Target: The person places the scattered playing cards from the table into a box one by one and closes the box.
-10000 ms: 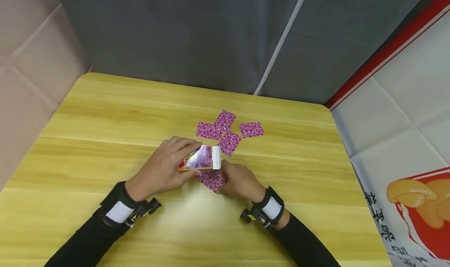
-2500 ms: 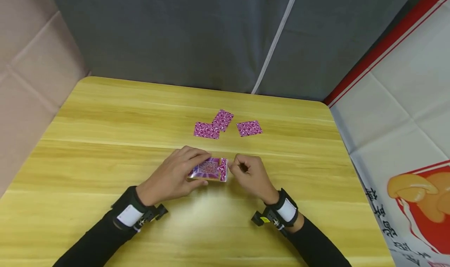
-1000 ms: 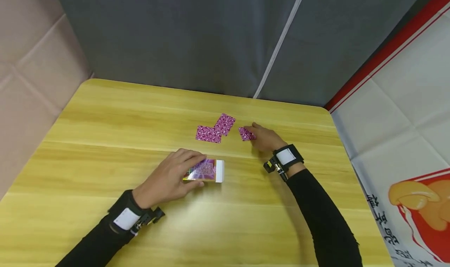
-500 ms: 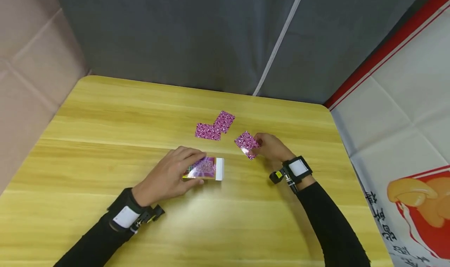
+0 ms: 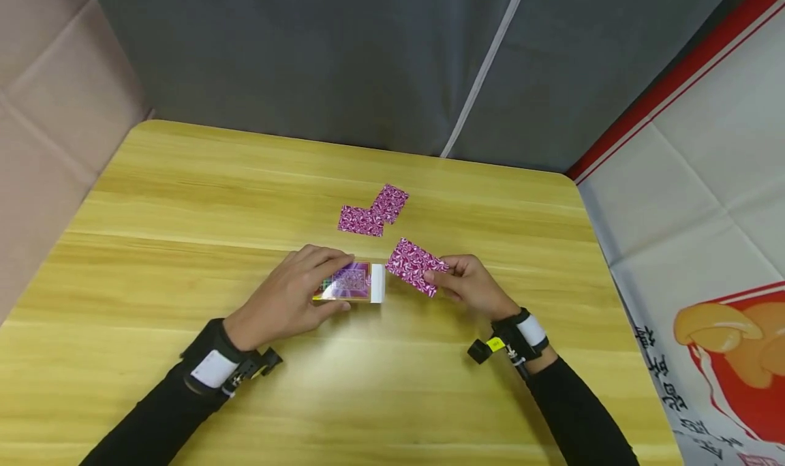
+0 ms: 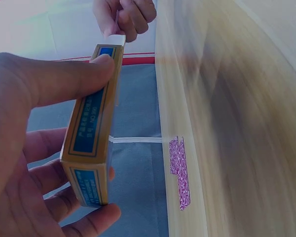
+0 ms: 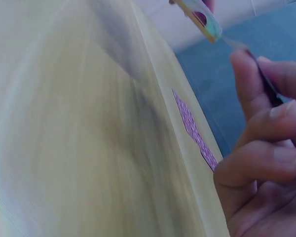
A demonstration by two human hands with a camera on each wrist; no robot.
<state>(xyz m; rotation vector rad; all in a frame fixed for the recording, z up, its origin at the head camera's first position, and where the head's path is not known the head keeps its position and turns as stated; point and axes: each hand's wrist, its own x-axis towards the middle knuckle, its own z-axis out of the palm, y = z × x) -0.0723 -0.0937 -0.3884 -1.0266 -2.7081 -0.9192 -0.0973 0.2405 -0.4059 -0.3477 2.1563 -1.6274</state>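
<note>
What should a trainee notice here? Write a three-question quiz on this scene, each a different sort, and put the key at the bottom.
1. Multiple choice: what does the right hand pinch?
a) a pen
b) a patterned card
c) a coin

2. True or false: the left hand grips the box, with the white flap on the end toward the right hand.

3. Count: how many loose cards lie on the table?

Key: 1. b; 2. true; 3. two.
</note>
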